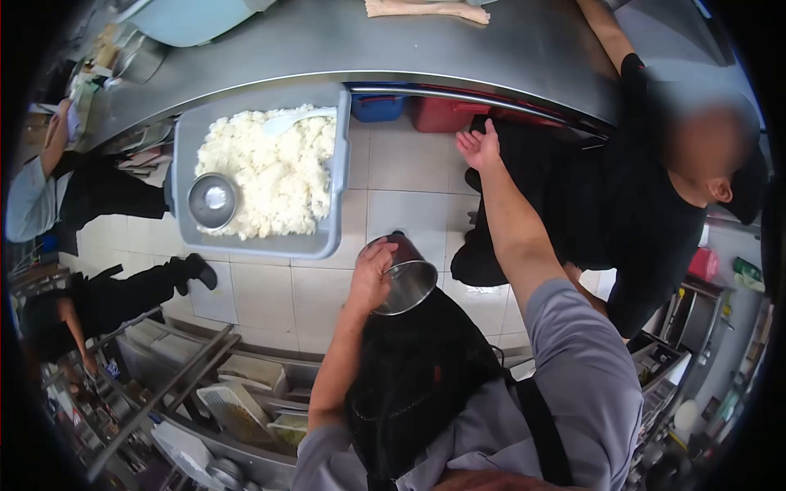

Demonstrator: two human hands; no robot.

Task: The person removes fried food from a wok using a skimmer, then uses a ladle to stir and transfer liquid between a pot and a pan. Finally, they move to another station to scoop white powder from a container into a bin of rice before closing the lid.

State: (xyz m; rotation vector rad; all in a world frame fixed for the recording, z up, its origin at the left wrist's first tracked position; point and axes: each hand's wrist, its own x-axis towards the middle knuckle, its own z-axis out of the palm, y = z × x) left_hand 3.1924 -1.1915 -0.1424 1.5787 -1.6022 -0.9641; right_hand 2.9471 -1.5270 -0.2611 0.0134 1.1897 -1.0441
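My left hand [374, 272] is closed on the side of a round stainless steel pot [413, 286], held low in front of my black apron with its mouth tilted toward me. My right hand [479, 146] reaches forward near the counter edge, fingers apart and a little bent, with nothing in it. To the left, a grey plastic tub [342, 176] is filled with cooked white rice [266, 168]. A steel bowl [213, 201] sits in the rice at the tub's left side. On the rice near the back right corner lies a white rice paddle [299, 120].
A steel counter [311, 49] runs across the far side, with a pale rolling-pin-like piece [427, 10] on it. Blue [377, 106] and red [446, 114] boxes stand beneath. One person in black stands close at my right; others are at the left. Shelves with trays [237, 413] are lower left.
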